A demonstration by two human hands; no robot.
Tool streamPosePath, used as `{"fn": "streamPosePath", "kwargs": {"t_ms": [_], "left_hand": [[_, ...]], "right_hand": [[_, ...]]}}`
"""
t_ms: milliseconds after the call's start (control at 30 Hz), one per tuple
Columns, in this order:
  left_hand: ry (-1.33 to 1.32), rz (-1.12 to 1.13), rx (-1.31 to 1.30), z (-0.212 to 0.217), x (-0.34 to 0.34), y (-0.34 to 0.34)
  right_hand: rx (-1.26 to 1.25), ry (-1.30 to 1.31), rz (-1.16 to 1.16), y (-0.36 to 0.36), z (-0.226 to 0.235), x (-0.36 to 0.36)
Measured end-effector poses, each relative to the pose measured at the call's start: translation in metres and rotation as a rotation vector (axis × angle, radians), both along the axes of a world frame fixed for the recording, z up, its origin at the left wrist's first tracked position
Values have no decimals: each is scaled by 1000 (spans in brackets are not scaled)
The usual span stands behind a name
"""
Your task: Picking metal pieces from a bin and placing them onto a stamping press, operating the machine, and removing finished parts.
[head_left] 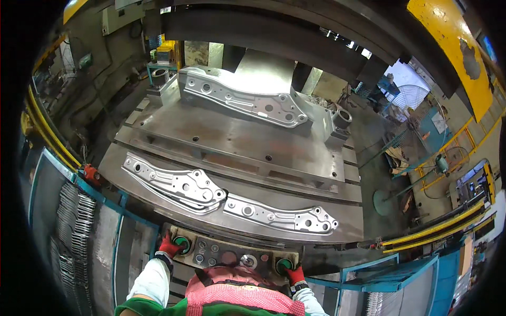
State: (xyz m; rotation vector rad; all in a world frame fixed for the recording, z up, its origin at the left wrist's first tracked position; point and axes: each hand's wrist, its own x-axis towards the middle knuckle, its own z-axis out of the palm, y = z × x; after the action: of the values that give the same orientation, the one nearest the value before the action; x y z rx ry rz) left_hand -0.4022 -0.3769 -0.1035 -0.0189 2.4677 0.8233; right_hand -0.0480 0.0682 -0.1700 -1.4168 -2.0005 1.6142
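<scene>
From the head view, the left hand [169, 246], in a red glove, presses flat on the round green push-button at the left end [182, 243] of a grey control panel [226, 256]. The right hand [295, 275], also red-gloved, covers the round green push-button at the right end [284, 265]; neither hand grips anything. Just beyond the panel, two long stamped silver metal brackets [176, 183] [281, 217] lie on the steel press bed [237, 142]. Farther off, a third such bracket [247, 100] rests on the die.

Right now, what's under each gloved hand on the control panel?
Left hand covers part of a green button; right hand part of another green button. The fingers hide whether either is pressed.
</scene>
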Motion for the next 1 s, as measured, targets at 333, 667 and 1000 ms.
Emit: {"fn": "streamPosePath", "kwargs": {"t_ms": [333,667,1000], "left_hand": [[-51,40,-66,-21,-3,-12],[-72,22,-15,-42,-6,-21],[20,120,245,-65,-11,-28]], "right_hand": [[-69,-10,44,-12,54,-20],[-37,-16,59,-6,26,-12],[-87,-284,80,-2,41,-4]]}}
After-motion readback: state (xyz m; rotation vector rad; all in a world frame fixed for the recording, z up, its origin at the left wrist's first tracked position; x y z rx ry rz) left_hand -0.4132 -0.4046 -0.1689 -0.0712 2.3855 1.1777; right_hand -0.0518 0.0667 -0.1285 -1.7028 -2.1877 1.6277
